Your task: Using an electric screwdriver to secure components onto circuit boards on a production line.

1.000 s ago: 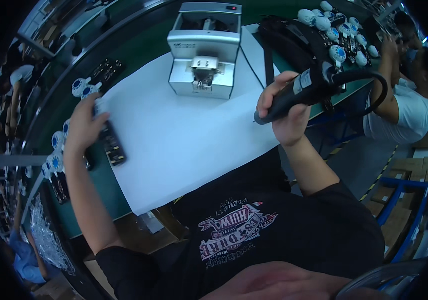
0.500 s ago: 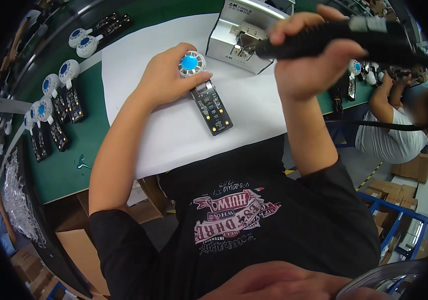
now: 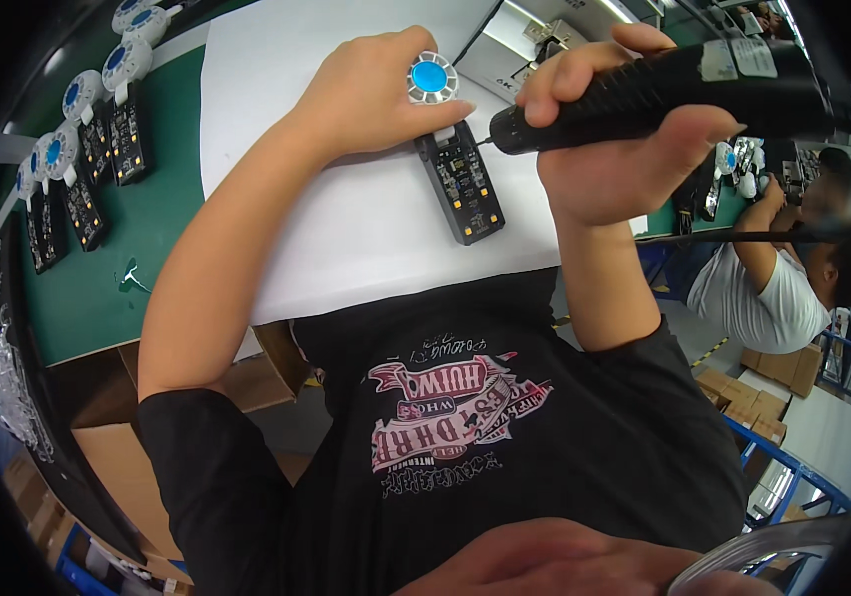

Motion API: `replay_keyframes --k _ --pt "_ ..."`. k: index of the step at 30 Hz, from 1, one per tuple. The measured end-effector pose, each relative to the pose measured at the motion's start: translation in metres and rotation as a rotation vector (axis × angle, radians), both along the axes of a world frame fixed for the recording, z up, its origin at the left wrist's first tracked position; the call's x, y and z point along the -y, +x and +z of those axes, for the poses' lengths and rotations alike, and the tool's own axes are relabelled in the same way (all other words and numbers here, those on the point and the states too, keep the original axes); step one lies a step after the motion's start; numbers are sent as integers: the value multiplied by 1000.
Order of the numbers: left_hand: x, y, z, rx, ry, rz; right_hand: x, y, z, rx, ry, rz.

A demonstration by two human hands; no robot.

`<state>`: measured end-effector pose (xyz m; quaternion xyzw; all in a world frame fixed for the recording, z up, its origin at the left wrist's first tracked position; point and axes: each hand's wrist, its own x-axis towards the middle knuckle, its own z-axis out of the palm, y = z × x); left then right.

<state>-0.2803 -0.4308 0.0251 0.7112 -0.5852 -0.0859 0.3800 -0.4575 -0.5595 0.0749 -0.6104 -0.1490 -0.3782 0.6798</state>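
Note:
My left hand [image 3: 366,104] is closed round the neck of a device with a white round head [image 3: 430,77] and a blue disc. Its black body with an exposed circuit board [image 3: 467,189] points toward me on the white sheet [image 3: 346,238]. In my right hand [image 3: 599,174] is a black electric screwdriver [image 3: 654,94], gripped sideways above the sheet. The thin bit points left and ends close by the board's upper right edge; whether it touches cannot be made out. A silver screw feeder [image 3: 500,60] stands just beyond, partly behind my right hand.
Several similar devices [image 3: 128,134] lie in a row on the green mat [image 3: 172,169] at left. Clear plastic bags [image 3: 8,368] hang beyond its left edge. An open cardboard box [image 3: 123,467] is below the table. Another person [image 3: 763,288] works at the right.
The screwdriver bit has moved from the screw feeder to the upper end of the circuit board. My left hand still holds the device. The whole view has shifted somewhat.

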Motion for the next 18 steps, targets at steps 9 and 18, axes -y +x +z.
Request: replay_keyframes --k 9,18 --pt "-1 -1 -1 -24 -11 31 -5 3 -9 72 22 67" --pt "-2 6 -14 68 5 39 16 20 41 157 -274 -210"
